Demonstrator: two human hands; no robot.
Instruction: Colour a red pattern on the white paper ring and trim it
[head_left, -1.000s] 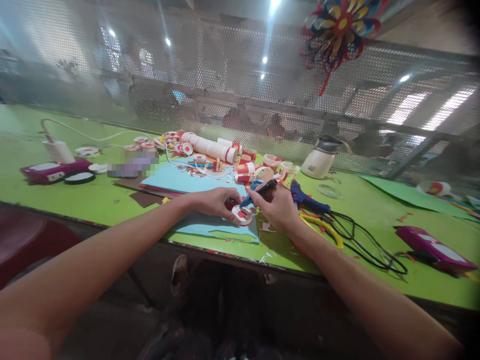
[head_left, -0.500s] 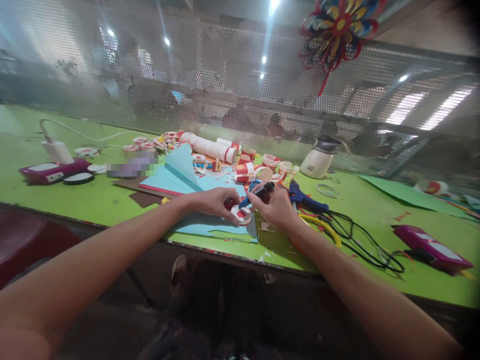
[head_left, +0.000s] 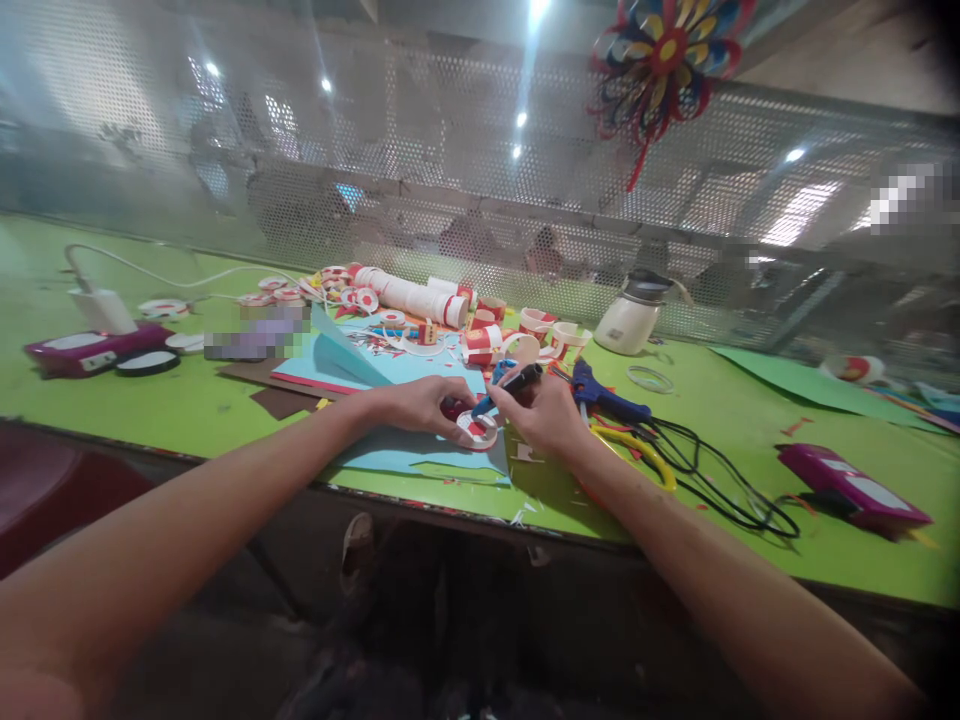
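Observation:
My left hand [head_left: 424, 405] presses a small red-and-white paper ring [head_left: 478, 429] down on a light blue paper sheet [head_left: 397, 375] at the table's near edge, fingers closed round the ring. My right hand [head_left: 546, 412] grips a black-and-blue marker pen [head_left: 510, 384] with its tip down at the ring. One corner of the blue sheet stands lifted behind my left hand.
On the green table [head_left: 150, 400] lie a blue glue gun [head_left: 604, 397] with black cords, yellow-handled scissors [head_left: 637, 452], several red-and-white paper rings and rolls [head_left: 420, 296], a white kettle [head_left: 634, 315], two magenta cases [head_left: 851, 488], a white charger [head_left: 101, 310]. Perforated mesh screen behind; a paper pinwheel [head_left: 660, 50] hangs.
The blue sheet's far corner lifted up and has partly settled back. Both hands stay on the ring and pen; the view shifted slightly.

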